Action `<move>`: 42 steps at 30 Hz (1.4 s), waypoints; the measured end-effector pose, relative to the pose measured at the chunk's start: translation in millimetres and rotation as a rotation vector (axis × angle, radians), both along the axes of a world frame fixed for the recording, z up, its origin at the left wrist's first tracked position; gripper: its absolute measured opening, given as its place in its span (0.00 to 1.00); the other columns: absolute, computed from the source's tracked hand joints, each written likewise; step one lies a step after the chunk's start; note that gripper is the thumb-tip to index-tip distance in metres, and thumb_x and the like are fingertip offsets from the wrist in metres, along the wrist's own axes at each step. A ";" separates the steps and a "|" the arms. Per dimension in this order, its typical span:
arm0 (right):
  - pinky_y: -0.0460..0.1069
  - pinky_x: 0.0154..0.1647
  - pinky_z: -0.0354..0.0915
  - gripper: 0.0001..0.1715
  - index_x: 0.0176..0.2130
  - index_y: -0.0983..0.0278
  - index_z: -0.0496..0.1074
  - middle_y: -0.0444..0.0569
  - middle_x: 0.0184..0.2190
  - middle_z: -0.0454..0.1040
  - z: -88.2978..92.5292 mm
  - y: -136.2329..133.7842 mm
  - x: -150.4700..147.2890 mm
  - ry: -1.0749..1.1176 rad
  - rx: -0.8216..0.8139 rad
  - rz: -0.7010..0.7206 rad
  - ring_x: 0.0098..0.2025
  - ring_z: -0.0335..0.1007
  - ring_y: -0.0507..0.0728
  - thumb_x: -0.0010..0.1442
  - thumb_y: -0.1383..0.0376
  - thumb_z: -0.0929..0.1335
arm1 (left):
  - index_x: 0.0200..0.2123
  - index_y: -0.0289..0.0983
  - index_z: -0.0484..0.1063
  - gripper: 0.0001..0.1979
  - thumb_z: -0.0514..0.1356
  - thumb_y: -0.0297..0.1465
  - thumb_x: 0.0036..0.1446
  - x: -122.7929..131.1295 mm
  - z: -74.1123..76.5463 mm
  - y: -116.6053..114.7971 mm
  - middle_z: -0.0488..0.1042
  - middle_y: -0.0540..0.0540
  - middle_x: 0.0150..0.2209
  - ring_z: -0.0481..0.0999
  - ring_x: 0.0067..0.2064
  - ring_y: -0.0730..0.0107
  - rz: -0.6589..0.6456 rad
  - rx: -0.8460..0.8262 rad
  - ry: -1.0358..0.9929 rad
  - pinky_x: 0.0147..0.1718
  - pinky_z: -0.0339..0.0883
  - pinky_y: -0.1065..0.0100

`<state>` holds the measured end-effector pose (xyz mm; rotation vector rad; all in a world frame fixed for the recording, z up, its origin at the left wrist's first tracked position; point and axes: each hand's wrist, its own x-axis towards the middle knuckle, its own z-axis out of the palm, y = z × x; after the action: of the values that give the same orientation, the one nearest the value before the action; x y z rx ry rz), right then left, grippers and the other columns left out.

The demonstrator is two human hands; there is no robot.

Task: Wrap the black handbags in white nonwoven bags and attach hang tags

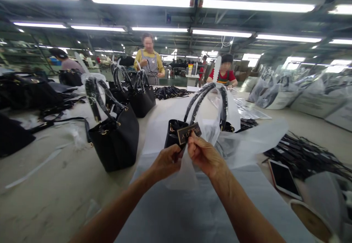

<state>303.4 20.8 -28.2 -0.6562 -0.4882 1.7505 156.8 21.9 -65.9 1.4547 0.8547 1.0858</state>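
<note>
A dark rectangular tag [182, 135] with a light border and gold lettering is pinched between the thumb and fingers of my right hand [205, 153]. My left hand [167, 159] is beside it with fingers curled closed at the tag's lower left; what they grip is hidden. Behind both hands stands a black handbag [171, 135], its arched handles [202, 96] wrapped in clear plastic. Thin translucent white wrapping [183, 175] hangs below my fingers, and more [255, 140] spreads to the right of the bag.
Another black handbag [115, 140] stands on the table at left, with more bags behind. At right lie a phone [284, 179], a heap of black straps [305, 151] and a roll [310, 219]. Across the table are a person in a checked apron [150, 67] and another in red [231, 75].
</note>
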 end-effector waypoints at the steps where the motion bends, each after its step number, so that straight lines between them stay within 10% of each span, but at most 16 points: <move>1: 0.36 0.23 0.68 0.12 0.26 0.66 0.74 0.39 0.20 0.75 0.4 0.0 -1.7 -0.009 -0.035 -0.021 0.22 0.72 0.45 0.40 0.73 0.78 | 0.20 0.34 0.65 0.10 0.66 0.27 0.35 0.9 -1.1 -0.2 0.62 0.55 0.20 0.58 0.24 0.80 0.000 -0.027 -0.043 0.24 0.52 0.74; 9: 0.39 0.25 0.69 0.22 0.26 0.64 0.76 0.41 0.22 0.78 -27.8 -0.5 -11.1 -0.148 0.052 -0.145 0.24 0.74 0.48 0.27 0.65 0.81 | 0.21 0.33 0.68 0.12 0.68 0.31 0.36 -11.0 4.3 9.2 0.70 0.51 0.20 0.66 0.20 0.78 -0.004 -0.270 -0.245 0.22 0.61 0.72; 21: 0.41 0.28 0.70 0.21 0.26 0.62 0.75 0.40 0.25 0.77 -40.9 5.7 -19.3 -0.122 0.122 -0.242 0.26 0.73 0.48 0.29 0.63 0.81 | 0.26 0.29 0.72 0.03 0.58 0.23 0.48 -22.3 50.3 -1.1 0.72 0.46 0.27 0.70 0.24 0.80 0.047 -0.712 -0.335 0.19 0.61 0.79; 33: 0.44 0.27 0.70 0.22 0.26 0.62 0.76 0.42 0.23 0.77 -40.8 7.5 -24.9 -0.167 0.154 -0.301 0.24 0.73 0.49 0.27 0.60 0.81 | 0.21 0.34 0.71 0.06 0.64 0.31 0.39 -2.8 68.7 0.4 0.70 0.52 0.24 0.65 0.27 0.77 0.332 -0.502 -0.293 0.26 0.58 0.73; 42: 0.44 0.20 0.62 0.24 0.28 0.63 0.72 0.40 0.14 0.71 -33.8 -7.2 -17.5 -0.373 0.276 -0.097 0.17 0.66 0.49 0.41 0.47 0.74 | 0.32 0.39 0.78 0.09 0.60 0.27 0.45 2.8 43.5 -3.1 0.74 0.47 0.40 0.72 0.45 0.66 0.312 0.238 0.230 0.47 0.64 0.68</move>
<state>285.9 13.6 -62.1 -0.7962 -0.9215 1.4379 159.6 18.9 -22.4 1.7058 1.1760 1.3025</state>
